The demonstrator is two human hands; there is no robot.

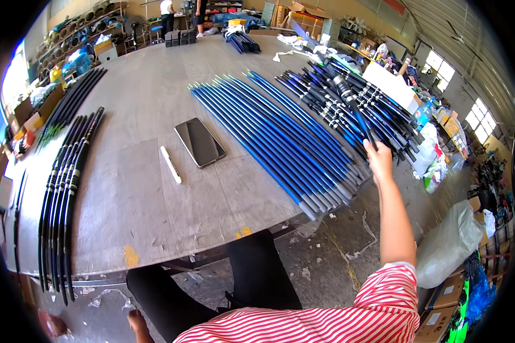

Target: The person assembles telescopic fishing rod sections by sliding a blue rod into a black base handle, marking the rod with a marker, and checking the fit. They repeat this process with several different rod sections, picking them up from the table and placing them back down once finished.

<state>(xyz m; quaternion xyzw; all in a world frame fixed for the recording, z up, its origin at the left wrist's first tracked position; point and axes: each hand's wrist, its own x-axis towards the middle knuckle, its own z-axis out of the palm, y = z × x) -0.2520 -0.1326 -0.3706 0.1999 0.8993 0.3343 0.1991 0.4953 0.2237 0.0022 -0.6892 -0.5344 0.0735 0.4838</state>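
My right hand (pixel 379 160) is closed round the butt end of a dark fishing rod (pixel 357 111), which reaches away over a heap of black and blue fishing rods (pixel 326 100) at the table's right. Left of that heap, slim blue rod sections (pixel 269 134) with grey ends lie side by side in a fan. My left hand (pixel 136 320) hangs low beside my thigh, off the table; only a small part shows and its fingers cannot be made out. Nearer the middle, a dark-screened phone (pixel 200 142) and a white marker pen (pixel 170 164) rest on the table.
Black rods with reel seats (pixel 68 183) lie along the left of the wooden table (pixel 137 211), some overhanging its near edge. Behind them is another dark bundle (pixel 74 100). Tied rods (pixel 241 41) sit at the far end. A clear plastic bag (pixel 449 246) stands at right.
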